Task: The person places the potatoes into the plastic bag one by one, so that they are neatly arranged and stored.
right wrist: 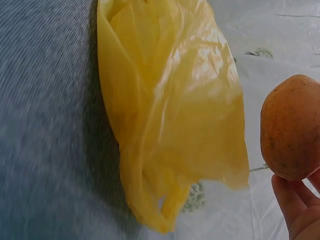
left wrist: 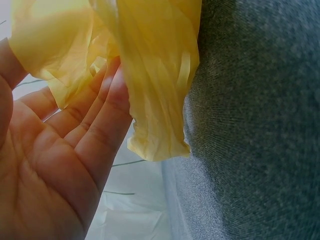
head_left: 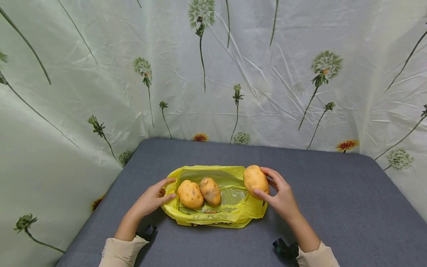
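A yellow plastic bag lies with its mouth spread wide. Inside it two potatoes rest side by side, a rounder potato and a browner potato. My left hand grips the bag's left edge, thumb and index finger over the rim; in the left wrist view the other fingers go behind the yellow plastic. With my right hand I hold a third potato above the bag's right end, between thumb and fingers. The right wrist view has this potato raised beside the bag.
A grey cloth-covered table lies under the bag. Behind and to the left hangs a pale curtain printed with dandelions. Black straps are worn near both wrists.
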{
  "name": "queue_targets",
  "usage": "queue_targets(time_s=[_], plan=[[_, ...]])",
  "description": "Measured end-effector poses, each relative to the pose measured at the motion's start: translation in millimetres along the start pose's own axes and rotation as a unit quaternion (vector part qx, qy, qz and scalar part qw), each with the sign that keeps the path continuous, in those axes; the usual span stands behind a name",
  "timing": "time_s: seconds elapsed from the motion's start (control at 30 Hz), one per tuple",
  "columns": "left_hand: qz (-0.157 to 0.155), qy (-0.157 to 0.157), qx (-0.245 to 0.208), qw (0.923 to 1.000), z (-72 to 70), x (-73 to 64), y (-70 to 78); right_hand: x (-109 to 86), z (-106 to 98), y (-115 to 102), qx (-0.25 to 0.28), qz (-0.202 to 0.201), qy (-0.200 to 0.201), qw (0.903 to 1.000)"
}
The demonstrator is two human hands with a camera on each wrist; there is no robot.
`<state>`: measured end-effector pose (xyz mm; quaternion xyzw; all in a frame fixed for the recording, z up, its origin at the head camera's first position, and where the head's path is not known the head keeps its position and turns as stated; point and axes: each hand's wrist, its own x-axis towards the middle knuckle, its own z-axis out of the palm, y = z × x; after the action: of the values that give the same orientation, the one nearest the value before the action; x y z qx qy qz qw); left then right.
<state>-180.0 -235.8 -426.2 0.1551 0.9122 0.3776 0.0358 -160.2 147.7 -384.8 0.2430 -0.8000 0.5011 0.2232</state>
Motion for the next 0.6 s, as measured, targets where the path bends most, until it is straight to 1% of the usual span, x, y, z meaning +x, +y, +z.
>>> queue_targets(time_s=[0.2, 0.37, 0.6], plan=[[0.003, 0.000, -0.001, 1.0000, -0.3, -0.3, 1.3, 7.0, 12.6, -0.5, 0.032, 0.023, -0.025, 0.9989], [0.002, -0.001, 0.000, 1.0000, -0.5, -0.2, 1.5, 11.6, 24.2, -2.1, 0.055, 0.041, -0.034, 0.9971], [-0.001, -0.002, 0.000, 1.0000, -0.6, -0.3, 1.7, 13.6, 38.5, 1.8, 0.068, 0.061, -0.059, 0.9940]])
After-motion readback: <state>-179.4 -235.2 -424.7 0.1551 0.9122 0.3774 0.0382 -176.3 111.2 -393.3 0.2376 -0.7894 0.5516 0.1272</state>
